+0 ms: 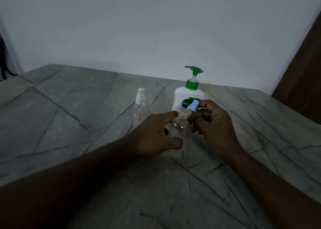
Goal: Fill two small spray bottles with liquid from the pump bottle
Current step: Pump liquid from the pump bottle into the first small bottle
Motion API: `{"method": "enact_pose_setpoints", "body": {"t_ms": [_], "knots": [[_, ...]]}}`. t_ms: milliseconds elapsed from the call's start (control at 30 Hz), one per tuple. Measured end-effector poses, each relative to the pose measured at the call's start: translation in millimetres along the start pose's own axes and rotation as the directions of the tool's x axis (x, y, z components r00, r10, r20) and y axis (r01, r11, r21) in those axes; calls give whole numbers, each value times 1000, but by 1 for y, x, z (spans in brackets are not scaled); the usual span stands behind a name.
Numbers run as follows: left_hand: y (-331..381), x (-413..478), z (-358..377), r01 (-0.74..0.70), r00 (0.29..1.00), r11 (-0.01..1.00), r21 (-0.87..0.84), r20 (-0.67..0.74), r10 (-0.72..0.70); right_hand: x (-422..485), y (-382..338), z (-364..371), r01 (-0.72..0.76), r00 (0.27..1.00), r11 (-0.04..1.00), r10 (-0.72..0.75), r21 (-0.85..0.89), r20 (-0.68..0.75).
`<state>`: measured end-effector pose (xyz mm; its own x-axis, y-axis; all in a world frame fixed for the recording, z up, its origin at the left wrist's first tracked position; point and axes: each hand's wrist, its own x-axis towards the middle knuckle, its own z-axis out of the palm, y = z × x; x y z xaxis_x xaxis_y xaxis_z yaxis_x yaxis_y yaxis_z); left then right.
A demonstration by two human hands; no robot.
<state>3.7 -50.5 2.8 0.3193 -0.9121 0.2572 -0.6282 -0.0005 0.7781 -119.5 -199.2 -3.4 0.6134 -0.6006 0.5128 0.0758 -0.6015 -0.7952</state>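
My left hand (156, 135) grips a small clear spray bottle (179, 127) standing on the table, its neck uncovered. Just to the right of that neck, my right hand (212, 123) pinches the bottle's blue spray cap (193, 106), lifted off and tilted. Behind both hands stands the white pump bottle (188, 96) with its green pump head. A second small clear spray bottle (139, 109), with a white spray top and a small label, stands upright to the left of the pump bottle.
All of it rests on a grey marble-patterned table (78, 124) against a pale wall (156, 29). A brown wooden panel (302, 72) rises at the right edge. The light is dim.
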Motion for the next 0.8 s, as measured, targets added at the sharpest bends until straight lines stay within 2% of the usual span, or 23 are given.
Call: {"method": "enact_pose_setpoints", "body": {"t_ms": [100, 167, 267, 333, 433, 533, 633, 800], "knots": [[3, -3, -5, -15, 998, 999, -41, -67, 13, 0, 1, -2, 2, 1000, 999, -2, 34, 0], [4, -5, -9, -14, 986, 998, -68, -165, 2, -1, 0, -4, -8, 1000, 997, 9, 78, -10], [4, -8, -9, -35, 938, 990, -139, -346, -16, -2, 1, -7, -11, 1000, 997, 12, 76, -19], [5, -8, -6, 28, 910, 991, -133, -407, -81, -3, 2, -8, -9, 1000, 998, 10, 57, -23], [-1, -6, 1, 190, 900, 982, 21, -402, -166, -3, 3, -9, -13, 999, 998, 15, 54, -34], [-5, -3, 4, 272, 911, 949, 157, -359, -201, -3, 6, -11, -14, 999, 999, 16, 37, -47], [-3, -2, 5, 278, 930, 918, 283, -319, -183, -1, 9, -11, -16, 998, 1000, 18, 20, -62], [-2, -4, 3, 258, 925, 915, 311, -352, -141, 0, 9, -10, -11, 998, 1000, 11, 10, -62]]}}
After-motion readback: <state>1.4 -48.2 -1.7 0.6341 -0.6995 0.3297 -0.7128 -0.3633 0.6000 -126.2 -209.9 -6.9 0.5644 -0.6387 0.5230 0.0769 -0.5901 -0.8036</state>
